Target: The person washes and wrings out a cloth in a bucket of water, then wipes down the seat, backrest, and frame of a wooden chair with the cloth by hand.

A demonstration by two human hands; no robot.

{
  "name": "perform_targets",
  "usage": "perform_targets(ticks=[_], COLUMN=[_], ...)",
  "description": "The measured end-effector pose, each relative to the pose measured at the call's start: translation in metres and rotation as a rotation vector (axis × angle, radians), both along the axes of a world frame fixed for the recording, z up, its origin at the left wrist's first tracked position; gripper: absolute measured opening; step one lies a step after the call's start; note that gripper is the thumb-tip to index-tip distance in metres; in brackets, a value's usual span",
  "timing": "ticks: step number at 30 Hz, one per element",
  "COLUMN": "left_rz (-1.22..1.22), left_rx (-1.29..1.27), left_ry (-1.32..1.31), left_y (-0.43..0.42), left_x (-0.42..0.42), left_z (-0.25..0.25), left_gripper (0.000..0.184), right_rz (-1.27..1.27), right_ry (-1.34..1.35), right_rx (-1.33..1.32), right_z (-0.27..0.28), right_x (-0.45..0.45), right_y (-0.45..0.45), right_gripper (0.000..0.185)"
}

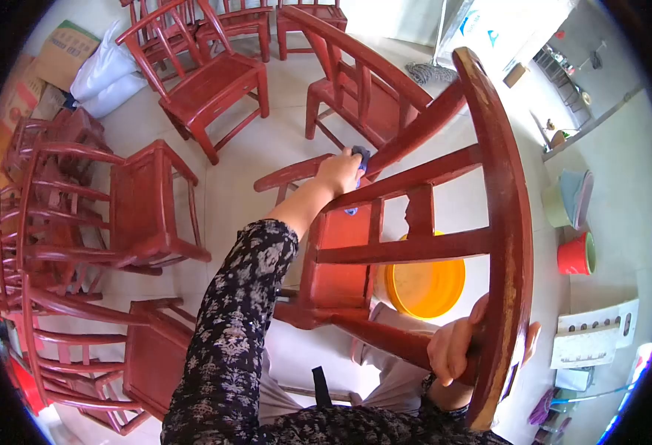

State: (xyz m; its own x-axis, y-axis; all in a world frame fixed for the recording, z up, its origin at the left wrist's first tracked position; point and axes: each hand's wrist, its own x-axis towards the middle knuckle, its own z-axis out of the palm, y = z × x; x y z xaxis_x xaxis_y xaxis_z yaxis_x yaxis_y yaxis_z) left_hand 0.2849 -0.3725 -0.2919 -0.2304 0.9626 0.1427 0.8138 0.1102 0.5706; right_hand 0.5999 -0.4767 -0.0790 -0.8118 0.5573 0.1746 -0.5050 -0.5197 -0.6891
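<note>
A red wooden chair [508, 222] is tilted in front of me, its curved top rail nearest my head and pale wood showing along the rail's worn edges. My left hand [338, 172] reaches across to the chair's far side, closed around a bunched blue cloth [361, 157] held against the frame where the back post meets the seat. Part of the cloth hides behind my fingers. On the near side, my right hand [456, 348] wraps round the back post just below the top rail. Through the back slats, a yellow bucket [426, 288] shows on the floor.
Several similar red chairs surround me, including one at left [144, 204] and one ahead [211, 93]. A mop [431, 73] stands near the doorway. Along the right wall are a red bucket [574, 254] and a white plastic stool [593, 334]. White bags [107, 81] and a cardboard box [66, 53] lie back left.
</note>
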Motion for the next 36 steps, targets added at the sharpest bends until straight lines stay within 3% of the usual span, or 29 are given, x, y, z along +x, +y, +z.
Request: perform_targets(ticks=[3,5,7,10,11,13,17,20,21,23,24,25,27,33,35,36], left_rz=[0.097,0.274,0.267,0.071,-0.014,-0.046,-0.033,-0.070,-0.063,0.030,0.085,0.083,0.305,0.380,0.429,0.424], left_rx=[-0.071,0.024,0.031,-0.272,-0.258,-0.326,-0.056,0.445,0.441,0.542,0.524,0.523,0.264,0.355,0.319,0.476], left_ry=[0.145,0.281,0.346,0.173,0.326,0.381,0.459,0.082,0.087,-0.322,-0.476,-0.470,-0.651,-0.411,-0.503,-0.386], left_y=[-0.015,-0.018,-0.023,-0.017,-0.016,-0.014,-0.023,-0.045,-0.057,-0.085,-0.098,-0.111,-0.135,-0.146,-0.128,-0.117], left_x=[-0.007,-0.025,-0.033,-0.024,-0.018,-0.014,-0.023,-0.025,-0.021,-0.008,-0.002,0.005,0.017,0.036,0.030,0.026], left_z=[0.025,0.037,0.032,0.020,0.020,0.031,-0.005,-0.023,-0.028,-0.028,-0.028,-0.026,-0.023,-0.031,-0.043,-0.051], left_gripper=[0.027,0.031,0.032,0.037,0.035,0.032,0.024,0.019,0.019,0.020,0.018,0.018,0.020,0.031,0.030,0.029], right_rz=[0.025,0.017,0.009,0.085,0.087,0.095,0.044,0.034,0.006,0.034,0.049,0.049,0.023,0.089,0.093,0.095], right_ry=[-0.001,-0.006,-0.058,0.030,0.033,0.031,-0.011,-0.020,-0.039,-0.001,0.034,0.040,-0.032,0.004,-0.002,-0.006], right_rx=[-0.001,0.015,-0.021,0.066,0.055,0.040,0.034,0.051,0.043,0.053,0.067,0.066,0.029,0.168,0.175,0.180], right_z=[-0.007,-0.004,0.000,-0.004,-0.004,-0.003,-0.004,-0.002,-0.001,-0.002,-0.003,-0.002,0.001,-0.003,-0.002,-0.001], right_x=[0.003,0.002,0.000,-0.003,-0.004,-0.006,-0.008,-0.009,-0.009,-0.012,-0.012,-0.011,-0.010,-0.013,-0.013,-0.013], right_y=[0.006,0.009,0.008,0.010,0.009,0.005,0.002,0.001,0.001,0.004,0.005,0.003,0.002,0.011,0.011,0.011], right_gripper=[0.088,0.089,0.088,0.089,0.090,0.092,0.093,0.092,0.091,0.090,0.088,0.088,0.085,0.076,0.075,0.074])
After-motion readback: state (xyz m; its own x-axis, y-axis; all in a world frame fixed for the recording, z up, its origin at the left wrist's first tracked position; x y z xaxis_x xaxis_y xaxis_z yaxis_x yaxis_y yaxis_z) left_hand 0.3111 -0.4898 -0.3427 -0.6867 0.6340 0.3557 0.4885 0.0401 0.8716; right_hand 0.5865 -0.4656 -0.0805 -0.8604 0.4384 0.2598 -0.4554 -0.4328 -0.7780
